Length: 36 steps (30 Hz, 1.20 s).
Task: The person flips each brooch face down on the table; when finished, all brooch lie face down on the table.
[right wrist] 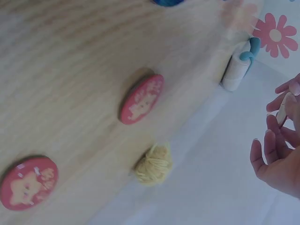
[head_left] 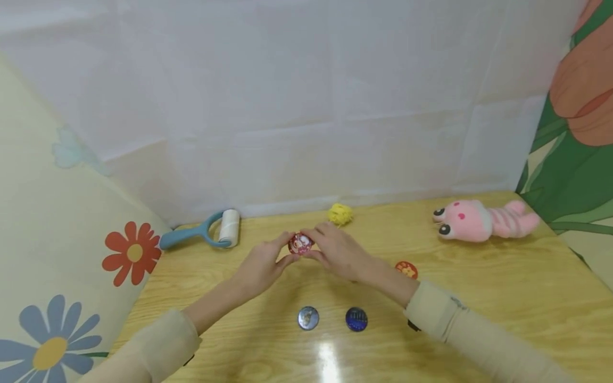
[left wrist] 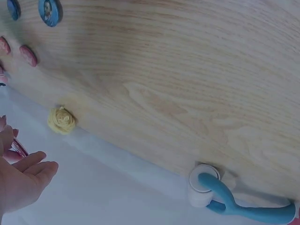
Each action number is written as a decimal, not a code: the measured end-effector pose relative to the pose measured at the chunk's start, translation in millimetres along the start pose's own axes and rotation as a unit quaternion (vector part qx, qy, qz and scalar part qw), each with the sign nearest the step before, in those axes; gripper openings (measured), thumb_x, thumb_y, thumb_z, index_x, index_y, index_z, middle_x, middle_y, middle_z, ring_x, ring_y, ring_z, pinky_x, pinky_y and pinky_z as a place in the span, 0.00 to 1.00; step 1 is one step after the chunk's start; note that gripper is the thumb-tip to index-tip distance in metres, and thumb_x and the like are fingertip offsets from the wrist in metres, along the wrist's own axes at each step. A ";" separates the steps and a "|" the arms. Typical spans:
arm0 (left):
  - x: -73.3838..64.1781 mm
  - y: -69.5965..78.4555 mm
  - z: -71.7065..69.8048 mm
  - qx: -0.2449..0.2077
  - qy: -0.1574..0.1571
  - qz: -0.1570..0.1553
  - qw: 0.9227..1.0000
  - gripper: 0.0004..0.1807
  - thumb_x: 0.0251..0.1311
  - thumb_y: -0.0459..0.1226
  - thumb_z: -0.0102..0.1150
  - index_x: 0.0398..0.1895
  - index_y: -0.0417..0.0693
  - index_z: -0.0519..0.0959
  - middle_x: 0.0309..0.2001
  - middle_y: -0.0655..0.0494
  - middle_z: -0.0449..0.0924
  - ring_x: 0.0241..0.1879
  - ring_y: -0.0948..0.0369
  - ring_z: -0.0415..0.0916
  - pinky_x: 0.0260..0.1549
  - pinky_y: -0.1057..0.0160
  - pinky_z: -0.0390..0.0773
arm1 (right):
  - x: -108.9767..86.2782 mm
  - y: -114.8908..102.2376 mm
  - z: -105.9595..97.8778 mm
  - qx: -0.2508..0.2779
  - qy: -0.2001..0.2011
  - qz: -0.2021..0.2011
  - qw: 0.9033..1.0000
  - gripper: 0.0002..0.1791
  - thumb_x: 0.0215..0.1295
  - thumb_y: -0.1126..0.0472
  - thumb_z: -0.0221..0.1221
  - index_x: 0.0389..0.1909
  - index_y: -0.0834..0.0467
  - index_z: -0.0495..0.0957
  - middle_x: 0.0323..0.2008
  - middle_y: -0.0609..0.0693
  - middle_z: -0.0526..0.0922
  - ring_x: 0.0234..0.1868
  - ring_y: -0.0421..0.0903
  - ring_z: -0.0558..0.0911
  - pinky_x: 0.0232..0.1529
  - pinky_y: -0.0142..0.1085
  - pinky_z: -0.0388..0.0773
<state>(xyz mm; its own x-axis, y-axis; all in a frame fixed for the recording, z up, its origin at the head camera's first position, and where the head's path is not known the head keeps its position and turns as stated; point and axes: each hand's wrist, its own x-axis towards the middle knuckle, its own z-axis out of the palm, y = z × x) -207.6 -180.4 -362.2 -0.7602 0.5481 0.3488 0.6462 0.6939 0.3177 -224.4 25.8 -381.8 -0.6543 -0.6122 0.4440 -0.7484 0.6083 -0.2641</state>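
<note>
Between both hands, above the table, a round red badge with a printed picture is held up. My left hand pinches its left edge with thumb and fingers. On its other edge my right hand pinches it the same way. The left wrist view shows the badge edge-on, partly hidden by fingers. Nearer me on the table lie a light blue badge and a dark blue badge. Two red badges with a star-like figure, one left and another, lie flat in the right wrist view.
A yellow yarn ball sits at the table's back edge, beyond the right hand. To the left lies a blue-handled lint roller. A pink plush toy lies at the back right. White cloth hangs behind the wooden table.
</note>
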 end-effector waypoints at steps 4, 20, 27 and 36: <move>2.3 1.2 -6.5 0.000 0.011 -0.002 1.000 0.19 0.59 0.33 0.66 0.52 0.36 0.75 0.34 0.47 0.84 0.28 0.59 0.80 0.26 0.63 0.78 | 5.8 -1.0 -6.5 -0.015 0.022 -0.024 0.999 0.26 0.66 0.53 0.62 0.60 0.63 0.74 0.43 0.54 0.80 0.42 0.47 0.75 0.41 0.34 0.76; 1.6 -1.3 -5.1 -0.029 0.013 -0.003 0.999 0.25 0.61 0.34 0.65 0.59 0.33 0.72 0.48 0.40 0.82 0.33 0.55 0.83 0.35 0.59 0.82 | 4.3 -0.2 -8.4 -0.017 0.010 -0.020 1.000 0.25 0.68 0.54 0.60 0.61 0.63 0.74 0.44 0.53 0.81 0.44 0.45 0.73 0.41 0.32 0.74; 1.6 1.6 1.8 -0.081 0.027 -0.017 0.996 0.25 0.60 0.29 0.64 0.58 0.26 0.72 0.53 0.34 0.78 0.49 0.44 0.79 0.41 0.54 0.82 | 2.9 -0.8 1.2 0.002 0.056 -0.040 0.998 0.17 0.67 0.63 0.61 0.54 0.65 0.80 0.39 0.52 0.82 0.41 0.46 0.74 0.41 0.33 0.75; 1.6 11.1 8.7 -0.080 0.039 -0.053 0.995 0.18 0.61 0.29 0.63 0.54 0.30 0.76 0.46 0.40 0.83 0.46 0.48 0.82 0.42 0.55 0.82 | 5.8 -5.3 6.4 -0.047 0.132 -0.074 0.987 0.10 0.58 0.67 0.68 0.41 0.62 0.85 0.33 0.50 0.84 0.36 0.45 0.77 0.36 0.29 0.76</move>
<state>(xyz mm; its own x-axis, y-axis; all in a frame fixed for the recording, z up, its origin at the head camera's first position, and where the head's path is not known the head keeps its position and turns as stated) -202.2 -167.8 -365.8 -0.8208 0.4338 0.3716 0.5703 0.6593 0.4899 -224.9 15.8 -383.3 -0.4791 -0.5526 0.6820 -0.8117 0.5747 -0.1045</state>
